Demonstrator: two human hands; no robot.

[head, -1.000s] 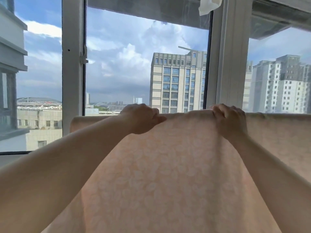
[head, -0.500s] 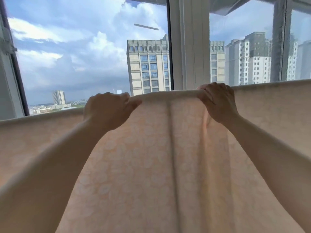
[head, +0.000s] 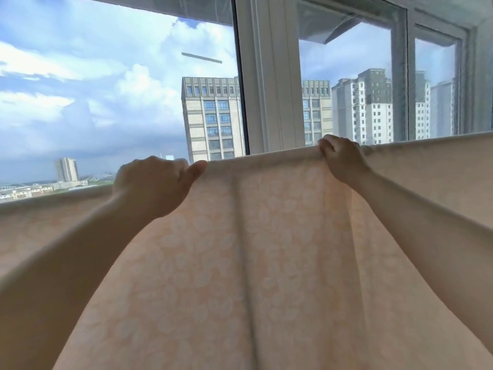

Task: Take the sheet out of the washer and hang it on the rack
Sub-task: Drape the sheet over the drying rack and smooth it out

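Your left hand (head: 153,184) and your right hand (head: 340,157) are both raised in front of the window (head: 120,89), and both grip the top edge of the sheet (head: 253,263). The fingers of the left hand are curled over the fold, and its thumb lies along the edge, pointing toward the right hand. The fingers of the right hand are bent down over the edge and pinch a small bunch of cloth, so little wrinkles run down from that place.

The sheet is the pale peach cloth with a faint flower pattern. It is already out of the washer and it hangs as a wide curtain across almost the whole view. Its top line goes from low at the left to higher at the right. This top line is rounded and even, so I judge that it is folded over a bar of the rack, but the bar itself is hidden under the cloth and I cannot confirm it.

You hold the edge at two places, somewhat apart, probably to keep the stretch between them tight and to pull the cloth flat along the bar. One long crease falls down between your hands, so this part is not yet smooth. The white window frame (head: 269,76) stands just behind the right hand.
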